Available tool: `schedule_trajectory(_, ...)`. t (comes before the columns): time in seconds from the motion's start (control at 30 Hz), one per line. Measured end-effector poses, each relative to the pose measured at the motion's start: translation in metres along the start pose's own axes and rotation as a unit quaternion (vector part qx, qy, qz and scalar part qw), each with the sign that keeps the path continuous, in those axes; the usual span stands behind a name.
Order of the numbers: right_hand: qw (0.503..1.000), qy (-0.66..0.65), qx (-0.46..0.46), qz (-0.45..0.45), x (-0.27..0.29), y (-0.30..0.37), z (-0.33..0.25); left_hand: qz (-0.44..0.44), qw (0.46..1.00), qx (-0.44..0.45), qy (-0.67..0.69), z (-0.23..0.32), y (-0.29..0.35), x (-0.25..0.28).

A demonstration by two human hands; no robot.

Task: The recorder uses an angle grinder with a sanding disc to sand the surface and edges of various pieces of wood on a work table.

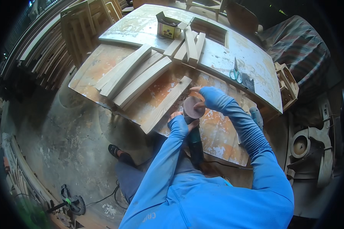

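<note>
Our left hand (176, 115) clamped on the grinder (195, 147), our right hand (201, 102) touching its disc (191, 109); a plank (166, 105) left of the grinder, scissors (236, 70) beyond it, rightward

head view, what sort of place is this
Probably a woodworking shop, judging by a dark green cylindrical power tool with a round brownish disc, pale long wooden pieces on a stained orange worktable, and stacked brown wooden boards at the left.
</note>
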State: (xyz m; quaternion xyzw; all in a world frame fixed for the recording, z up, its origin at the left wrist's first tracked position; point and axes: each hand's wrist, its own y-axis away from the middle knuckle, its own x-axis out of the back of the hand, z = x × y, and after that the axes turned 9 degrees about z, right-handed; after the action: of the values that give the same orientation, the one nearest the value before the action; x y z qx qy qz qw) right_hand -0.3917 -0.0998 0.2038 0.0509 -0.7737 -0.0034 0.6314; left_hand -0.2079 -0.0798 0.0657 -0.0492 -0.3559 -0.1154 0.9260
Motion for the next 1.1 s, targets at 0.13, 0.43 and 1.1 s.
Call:
schedule_trajectory(0.13, 0.995, 0.021, -0.036, -0.093, 0.015, -0.007, -0.009, -0.025, 1.000, 0.005, -0.001, -0.001, -0.001, -0.001)
schedule_trajectory(0.43, 0.997, 0.043, 0.050, 0.045, 0.004, 0.003, -0.003, -0.042, 0.999, 0.026, 0.015, 0.001, -0.001, 0.002)
schedule_trajectory(1.1, 0.967, 0.125, -0.131, -0.177, 0.014, -0.007, -0.019, 0.004, 1.000, -0.008, 0.029, -0.009, -0.001, -0.009)
